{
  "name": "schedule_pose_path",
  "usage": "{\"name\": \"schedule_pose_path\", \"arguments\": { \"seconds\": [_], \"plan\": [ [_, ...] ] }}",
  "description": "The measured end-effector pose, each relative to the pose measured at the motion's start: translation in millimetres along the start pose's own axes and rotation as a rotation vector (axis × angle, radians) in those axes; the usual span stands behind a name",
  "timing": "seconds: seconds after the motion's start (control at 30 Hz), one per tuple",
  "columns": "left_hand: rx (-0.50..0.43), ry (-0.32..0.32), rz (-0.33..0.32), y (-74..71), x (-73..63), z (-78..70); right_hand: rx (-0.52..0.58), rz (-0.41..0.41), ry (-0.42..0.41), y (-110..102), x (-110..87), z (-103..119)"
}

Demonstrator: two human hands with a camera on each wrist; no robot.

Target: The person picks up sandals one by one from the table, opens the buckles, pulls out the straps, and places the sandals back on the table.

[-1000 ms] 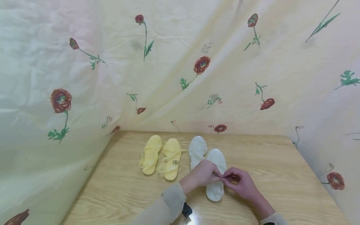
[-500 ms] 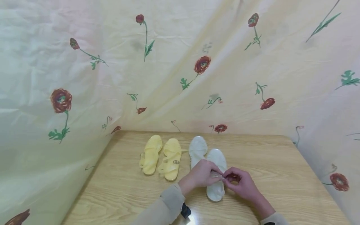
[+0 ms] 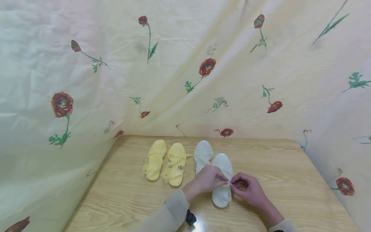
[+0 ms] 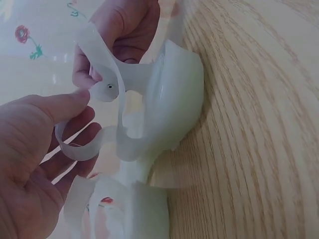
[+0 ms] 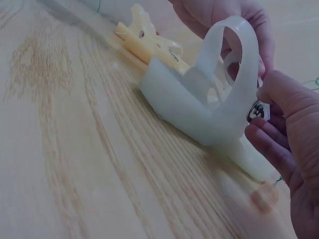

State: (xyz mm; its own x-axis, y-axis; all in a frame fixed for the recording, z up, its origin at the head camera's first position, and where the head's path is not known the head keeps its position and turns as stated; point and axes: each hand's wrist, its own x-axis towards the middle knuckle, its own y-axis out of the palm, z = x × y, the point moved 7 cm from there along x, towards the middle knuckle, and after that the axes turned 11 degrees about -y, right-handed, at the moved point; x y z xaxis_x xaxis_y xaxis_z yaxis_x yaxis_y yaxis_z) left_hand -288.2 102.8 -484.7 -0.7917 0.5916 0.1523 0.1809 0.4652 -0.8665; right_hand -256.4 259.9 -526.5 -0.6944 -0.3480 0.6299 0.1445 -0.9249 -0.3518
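Observation:
A whitish translucent jelly sandal [image 3: 222,163] lies sole down on the table, between my two hands. My left hand [image 3: 206,178] pinches the sandal's thin strap [image 4: 79,151] between thumb and fingers; the strap bends in a loop across the fingers in the left wrist view. From the other side, my right hand [image 3: 250,189] pinches a small metal buckle [image 5: 256,111] at the sandal's outer side. The fingertips of both hands almost meet there. Whether the strap runs through the buckle is hidden by the fingers.
The second whitish sandal [image 3: 203,150] stands close on the left, partly behind my left hand. Further left are two yellow sandals, one nearer [image 3: 177,151] and one farther [image 3: 156,158]. A flowered cloth [image 3: 174,80] hangs behind the wooden table [image 3: 275,158].
My left thumb and index finger, bunched at the buckle a second ago, have spread slightly apart. My right hand and the sandals have stayed in place.

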Motion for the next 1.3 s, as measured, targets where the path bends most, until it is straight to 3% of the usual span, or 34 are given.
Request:
{"name": "schedule_pose_path", "arguments": {
  "seconds": [0.2, 0.37, 0.5, 0.67, 1.1, 1.3],
  "plan": [
    [-0.040, -0.002, -0.020, -4.6, 0.4, -1.8, 0.000, -0.008, -0.015, -0.7, 1.1, 3.4],
    [0.059, 0.031, -0.017, -4.7, 3.3, -9.6, 0.003, -0.007, -0.024, -0.2, 1.3, 4.2],
    [0.082, 0.017, -0.002, -1.4, 3.3, -7.9, 0.004, -0.005, -0.013, -0.4, 0.9, 3.9],
    [0.053, -0.023, -0.024, -2.9, -0.2, -0.3, -0.007, 0.007, 0.016, -0.2, 1.2, 1.8],
    [-0.062, 0.008, -0.118, -13.2, -8.1, 1.8, -0.022, 0.024, 0.034, 0.3, 3.6, 0.8],
    [-0.136, 0.008, -0.191, -19.2, -9.3, 3.8, -0.030, 0.022, 0.045, -2.2, 2.3, 3.4]
  ]
}}
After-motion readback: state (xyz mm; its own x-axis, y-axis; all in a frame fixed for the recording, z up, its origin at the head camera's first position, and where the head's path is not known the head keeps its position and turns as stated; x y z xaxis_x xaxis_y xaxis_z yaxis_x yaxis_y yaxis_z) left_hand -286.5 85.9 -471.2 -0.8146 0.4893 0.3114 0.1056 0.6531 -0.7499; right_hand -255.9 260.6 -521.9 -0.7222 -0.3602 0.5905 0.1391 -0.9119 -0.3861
